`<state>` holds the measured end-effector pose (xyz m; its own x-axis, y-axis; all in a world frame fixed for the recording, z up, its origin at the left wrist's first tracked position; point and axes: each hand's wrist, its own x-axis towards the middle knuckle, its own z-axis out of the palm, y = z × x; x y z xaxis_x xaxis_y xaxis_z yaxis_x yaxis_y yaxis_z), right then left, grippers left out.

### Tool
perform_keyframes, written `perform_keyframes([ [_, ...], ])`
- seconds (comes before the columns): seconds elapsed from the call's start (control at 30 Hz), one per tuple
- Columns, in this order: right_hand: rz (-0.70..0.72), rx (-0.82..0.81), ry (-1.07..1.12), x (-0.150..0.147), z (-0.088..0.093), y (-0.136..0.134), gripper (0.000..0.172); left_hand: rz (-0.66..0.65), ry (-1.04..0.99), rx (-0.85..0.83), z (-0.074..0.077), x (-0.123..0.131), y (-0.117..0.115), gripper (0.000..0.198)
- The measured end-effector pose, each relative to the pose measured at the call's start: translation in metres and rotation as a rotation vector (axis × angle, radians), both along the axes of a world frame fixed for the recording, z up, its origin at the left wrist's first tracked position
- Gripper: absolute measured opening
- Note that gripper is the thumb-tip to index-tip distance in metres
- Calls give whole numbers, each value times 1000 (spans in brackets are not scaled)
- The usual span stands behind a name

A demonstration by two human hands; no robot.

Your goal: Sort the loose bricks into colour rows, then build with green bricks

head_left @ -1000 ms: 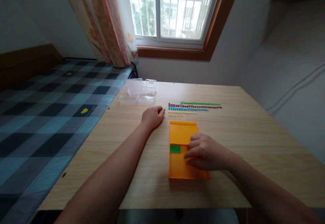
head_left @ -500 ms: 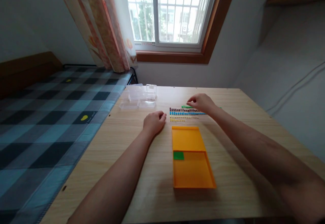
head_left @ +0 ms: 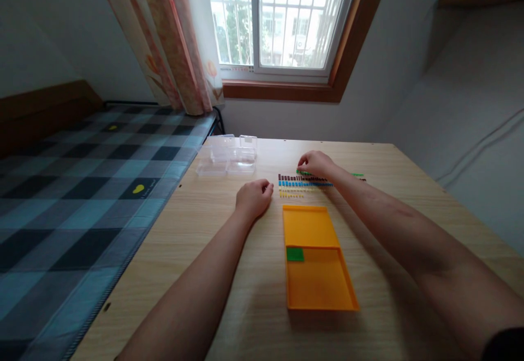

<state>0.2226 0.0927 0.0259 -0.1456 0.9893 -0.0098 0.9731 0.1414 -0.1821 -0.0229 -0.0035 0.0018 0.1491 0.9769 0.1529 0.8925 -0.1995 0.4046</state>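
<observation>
An orange tray (head_left: 319, 287) lies on the wooden table (head_left: 229, 273) in front of me, with a small green square (head_left: 295, 254) in its left middle. Beyond it run thin rows of small pieces: green (head_left: 357, 175), dark brown (head_left: 286, 177), blue (head_left: 292, 184) and yellow (head_left: 289, 191). My right hand (head_left: 314, 163) reaches over the left end of the green row, fingers pinched together at the pieces; what they grip is too small to see. My left hand (head_left: 254, 197) rests on the table left of the rows, loosely curled into a fist.
A clear plastic compartment box (head_left: 227, 156) sits at the table's far left. A bed with a blue and black checked cover (head_left: 73, 186) adjoins the table's left edge. A window (head_left: 282, 17) and a curtain (head_left: 172, 39) stand behind.
My right hand left the orange tray, reached forward to the rows of pieces, then shifted slightly left along the green row. The left hand stayed in place.
</observation>
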Motion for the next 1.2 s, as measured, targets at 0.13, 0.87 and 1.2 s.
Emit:
perform_keyframes([
  [0.13, 44, -19, -16, -2, 4, -1, 23, 10, 1, -14, 0, 0, 0, 39],
  [0.87, 527, 71, 281, -2, 57, -214, 10, -3, 10, -2, 1, 1, 2, 37],
  [1.2, 579, 19, 96, -17, 6, -242, 15, -8, 26, 22, 0, 0, 4, 36],
])
